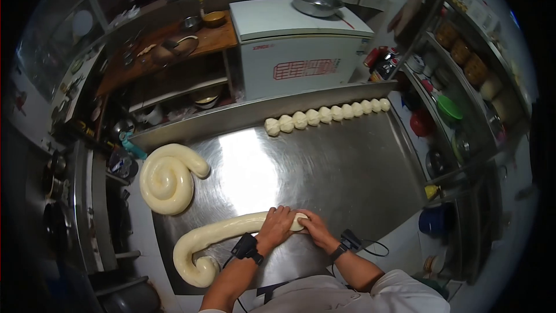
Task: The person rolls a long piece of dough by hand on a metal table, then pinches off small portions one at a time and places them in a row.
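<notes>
A long, thick rope of pale dough (223, 230) lies along the near side of the steel table, its far left end curled into a hook. My left hand (277, 225) rests over the rope near its right end, fingers together on the dough. My right hand (315, 229) is closed around the rope's right tip, whose pale rounded end shows between the two hands. To the left, a second dough rope (168, 179) is coiled in a spiral. Along the table's back edge runs a row of several small dough pieces (313, 117), side by side.
The steel table (347, 168) has a raised back wall. Behind it stand a white chest freezer (301, 61) with a metal bowl (317, 3) on top and a wooden counter (124, 69). Shelves (457, 81) are at the right; a teal bottle (133, 146) is at the left corner.
</notes>
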A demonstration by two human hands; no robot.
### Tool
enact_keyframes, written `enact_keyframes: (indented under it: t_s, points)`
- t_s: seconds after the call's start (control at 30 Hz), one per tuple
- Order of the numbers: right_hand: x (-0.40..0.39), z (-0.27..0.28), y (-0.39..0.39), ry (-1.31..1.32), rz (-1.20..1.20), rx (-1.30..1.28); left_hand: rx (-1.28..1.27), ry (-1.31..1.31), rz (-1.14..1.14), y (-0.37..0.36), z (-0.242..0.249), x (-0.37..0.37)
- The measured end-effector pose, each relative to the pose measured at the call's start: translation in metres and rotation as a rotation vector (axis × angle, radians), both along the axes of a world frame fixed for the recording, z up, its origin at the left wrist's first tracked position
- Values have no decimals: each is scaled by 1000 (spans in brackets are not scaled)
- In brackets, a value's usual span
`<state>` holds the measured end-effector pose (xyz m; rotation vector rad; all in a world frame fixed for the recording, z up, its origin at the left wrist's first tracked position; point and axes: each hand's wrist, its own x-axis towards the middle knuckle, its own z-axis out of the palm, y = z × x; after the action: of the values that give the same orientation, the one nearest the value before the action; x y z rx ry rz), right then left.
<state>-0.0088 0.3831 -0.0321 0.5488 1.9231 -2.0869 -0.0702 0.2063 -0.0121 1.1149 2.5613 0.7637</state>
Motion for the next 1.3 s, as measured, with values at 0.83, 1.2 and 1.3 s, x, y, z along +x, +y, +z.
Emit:
enact_keyframes:
  t_s: [0.83,1.2,1.3]
  points:
    - [-3,-16,-49,64,-387,196,-47,207,263,14,-17,16]
    - [-15,0,-18,36,-131,231,-231,13,251,26,-12,0]
    - [-17,13,0,15,53,224,-254,-41,263,29,-14,-5]
